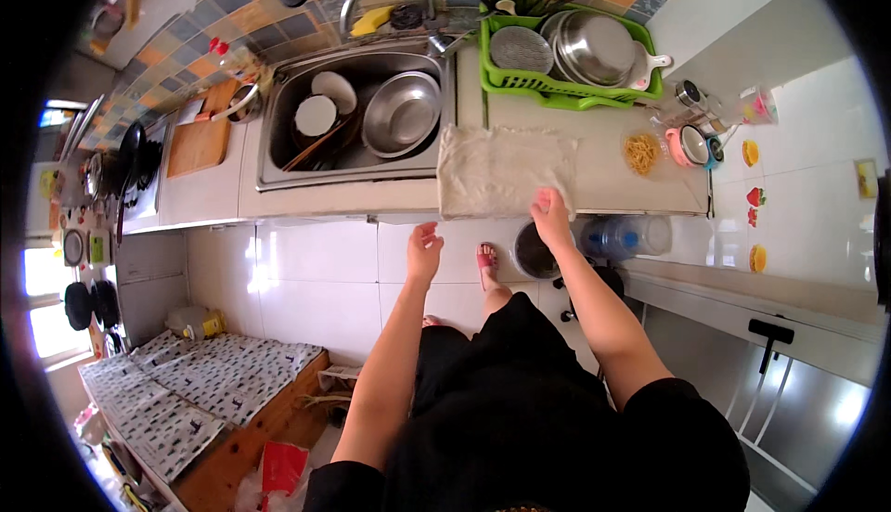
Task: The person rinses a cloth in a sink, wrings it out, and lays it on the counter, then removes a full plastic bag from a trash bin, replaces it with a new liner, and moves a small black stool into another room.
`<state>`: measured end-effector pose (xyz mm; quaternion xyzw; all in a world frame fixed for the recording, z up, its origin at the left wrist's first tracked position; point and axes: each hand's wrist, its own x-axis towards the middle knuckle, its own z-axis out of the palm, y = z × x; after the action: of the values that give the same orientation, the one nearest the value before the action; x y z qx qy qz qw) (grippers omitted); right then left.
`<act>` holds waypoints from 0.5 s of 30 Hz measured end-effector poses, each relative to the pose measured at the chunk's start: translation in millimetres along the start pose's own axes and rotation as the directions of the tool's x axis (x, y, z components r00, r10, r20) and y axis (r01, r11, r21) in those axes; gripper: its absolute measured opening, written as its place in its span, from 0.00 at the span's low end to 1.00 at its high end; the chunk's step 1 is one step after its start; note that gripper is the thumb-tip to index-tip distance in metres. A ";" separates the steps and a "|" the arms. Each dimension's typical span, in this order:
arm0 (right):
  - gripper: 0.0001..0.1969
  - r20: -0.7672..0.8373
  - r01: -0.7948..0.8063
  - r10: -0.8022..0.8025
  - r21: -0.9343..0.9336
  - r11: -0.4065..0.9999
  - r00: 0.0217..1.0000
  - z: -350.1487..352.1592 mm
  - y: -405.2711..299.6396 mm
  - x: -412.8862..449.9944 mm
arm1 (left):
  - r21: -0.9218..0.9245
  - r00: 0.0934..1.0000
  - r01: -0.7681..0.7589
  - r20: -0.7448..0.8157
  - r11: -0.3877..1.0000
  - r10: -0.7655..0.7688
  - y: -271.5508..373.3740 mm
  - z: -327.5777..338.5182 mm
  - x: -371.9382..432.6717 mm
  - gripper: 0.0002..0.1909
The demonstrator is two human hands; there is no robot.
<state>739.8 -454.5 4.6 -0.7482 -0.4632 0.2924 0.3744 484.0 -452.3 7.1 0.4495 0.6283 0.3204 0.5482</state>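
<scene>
A damp-looking, pale cloth [505, 167] lies spread on the countertop, its near side at the counter's front edge. My right hand [548, 214] is over the cloth's near right corner, fingers partly curled; whether it touches the cloth is unclear. Off the counter's front edge, left of the cloth, my left hand [424, 240] hangs with fingers apart and nothing in it. To the left, the steel sink [268, 157] holds a steel basin [402, 114], white bowls [316, 116] and wooden chopsticks [313, 148].
A green dish rack [571, 94] with steel bowls stands behind the cloth. Right are a bag of yellowish strips [641, 153] and a pink mug [686, 145]. A cutting board [198, 139] lies left of the sink. Below stand a bin [536, 254] and a water bottle [626, 235].
</scene>
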 end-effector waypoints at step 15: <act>0.19 -0.036 -0.399 0.399 -0.183 0.899 0.916 -15.2 22.7 108.2 | 0.387 0.941 0.240 -0.320 0.890 -0.115 8.7 52.8 89.1 0.21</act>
<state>805.7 -366.8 -15.8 -0.8584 -0.3259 0.3193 0.2344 538.0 -372.0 -31.1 0.4455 0.7942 0.1876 0.3683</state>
